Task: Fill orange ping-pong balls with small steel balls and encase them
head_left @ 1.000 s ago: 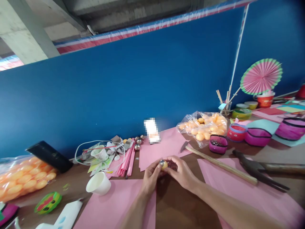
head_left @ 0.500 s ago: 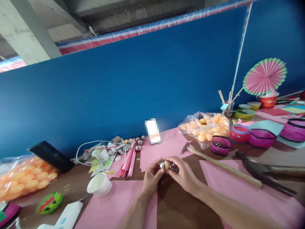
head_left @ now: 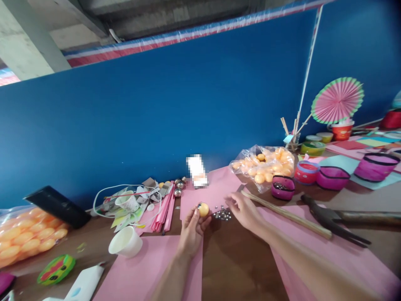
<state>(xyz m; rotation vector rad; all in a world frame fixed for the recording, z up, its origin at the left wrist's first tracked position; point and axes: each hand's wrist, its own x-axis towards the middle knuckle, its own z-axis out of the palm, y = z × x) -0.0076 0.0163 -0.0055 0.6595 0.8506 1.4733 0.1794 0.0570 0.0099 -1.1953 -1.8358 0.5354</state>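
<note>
My left hand [head_left: 193, 228] pinches an orange ping-pong ball [head_left: 204, 209] between thumb and fingers. Shiny metal thumbtacks [head_left: 198, 205] cover part of its left side. Just right of the ball lies a small pile of silver thumbtacks [head_left: 223, 214] on the brown table. My right hand [head_left: 242, 211] hovers beside this pile, its fingers loosely curled and slightly apart, with nothing visible in them. Several silver-covered balls [head_left: 178, 188] rest farther back, left of the pink paper [head_left: 216, 184].
A wooden-handled hammer [head_left: 291, 215] and a larger claw hammer [head_left: 326, 217] lie on the right. Behind them are a bag of orange balls [head_left: 266, 165] and a pink tack container [head_left: 282, 188]. A white cup [head_left: 125, 242] tilts on the left, near a dark phone-like slab [head_left: 56, 205].
My right hand has let go of the ball and moved right toward the thumbtack pile. The left hand keeps the ball, now shifted left with its bare orange side showing.
</note>
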